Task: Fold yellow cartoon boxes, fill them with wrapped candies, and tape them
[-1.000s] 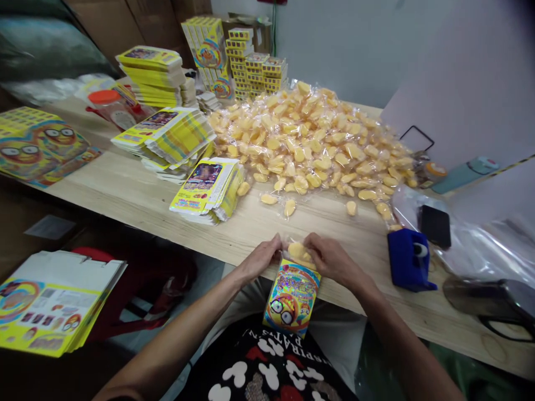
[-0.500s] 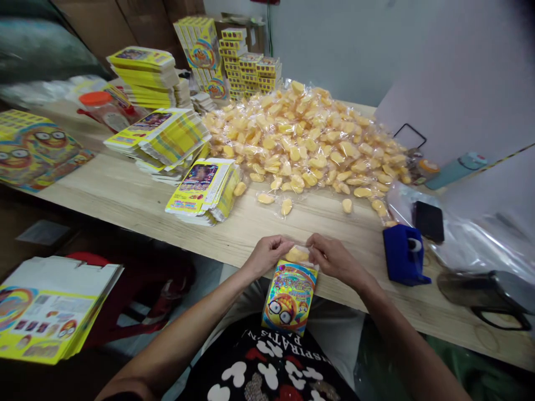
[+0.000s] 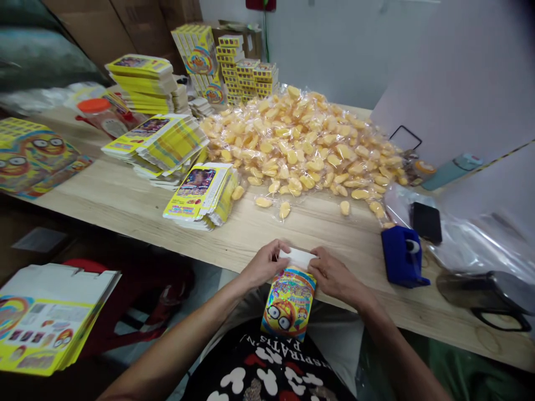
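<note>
A colourful yellow box [image 3: 290, 303] with a cartoon face in glasses stands upright against my lap at the table's front edge, its white top flap [image 3: 297, 258] showing. My left hand [image 3: 267, 264] has its fingers closed on the flap's left side. On the right side, my right hand [image 3: 332, 273] pinches the box's upper corner and flap. Beyond my hands lies a big heap of yellow pieces in clear wrappers [image 3: 301, 145]. No wrapped piece shows between my hands; the inside of the box is hidden.
Flat carton stacks [image 3: 200, 195] lie left of the heap, with finished boxes [image 3: 194, 53] behind. To the right are a blue tape dispenser [image 3: 403, 259], a black phone [image 3: 426, 221] and a metal mug [image 3: 485, 295]. More cartons [image 3: 50, 317] sit at lower left.
The wrapped yellow piece held at the box's top has gone out of sight, and the white flap now shows across the opening. Both hands remain at the top corners.
</note>
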Demonstrator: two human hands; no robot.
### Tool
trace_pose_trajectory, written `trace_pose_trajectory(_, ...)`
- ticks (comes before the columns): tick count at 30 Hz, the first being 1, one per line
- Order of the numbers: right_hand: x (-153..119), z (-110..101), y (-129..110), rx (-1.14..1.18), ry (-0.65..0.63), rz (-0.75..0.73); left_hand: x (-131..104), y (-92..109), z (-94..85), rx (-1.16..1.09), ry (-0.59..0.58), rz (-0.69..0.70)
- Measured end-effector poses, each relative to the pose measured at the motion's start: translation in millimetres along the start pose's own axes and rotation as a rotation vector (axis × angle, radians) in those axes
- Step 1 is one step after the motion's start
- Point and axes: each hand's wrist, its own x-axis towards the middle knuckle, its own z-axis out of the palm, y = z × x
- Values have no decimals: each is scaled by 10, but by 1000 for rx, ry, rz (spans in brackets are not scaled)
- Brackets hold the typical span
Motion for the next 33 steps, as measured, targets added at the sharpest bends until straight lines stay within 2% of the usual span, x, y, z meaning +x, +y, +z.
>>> trace_pose_trajectory(2, 9, 50, -107, 132, 102, 59, -85, 108, 45, -129, 53, -12)
trace_pose_trajectory(4, 47, 32, -268, 296, 291, 63, -128, 290, 67, -178, 118, 35)
trace_pose_trajectory(6, 104, -74, -446, 352, 520, 3, -113, 525, 51, -134, 187, 152)
trace_pose_trajectory(8, 161, -231, -592, 257, 662, -122, -53, 747, 4, -38, 275, 320)
trace_pose_trajectory(11, 220, -410, -673, 53, 639, -359, 53, 894, -83, 88, 401, 552)
trace_pose_trajectory(13, 243, -423, -634, -52, 582, -474, 107, 840, -134, 118, 439, 627)
trace_pose_trajectory(16, 261, -327, -530, -201, 543, -577, 141, 653, -187, 101, 470, 667)
trace_pose_trajectory(19, 252, -236, -479, -322, 548, -595, 126, 524, -203, 83, 479, 673)
trace_pose_trajectory(23, 221, -204, -498, -413, 575, -570, 93, 506, -173, 67, 492, 663)
trace_pose_trajectory(25, 217, -211, -523, -388, 601, -537, 87, 515, -145, 48, 514, 655)
trace_pose_trajectory(29, 243, -267, -578, -256, 571, -508, 85, 531, -103, 18, 551, 659)
trace_pose_trajectory(33, 278, -321, -564, -279, 574, -525, 69, 544, -97, 15, 557, 622)
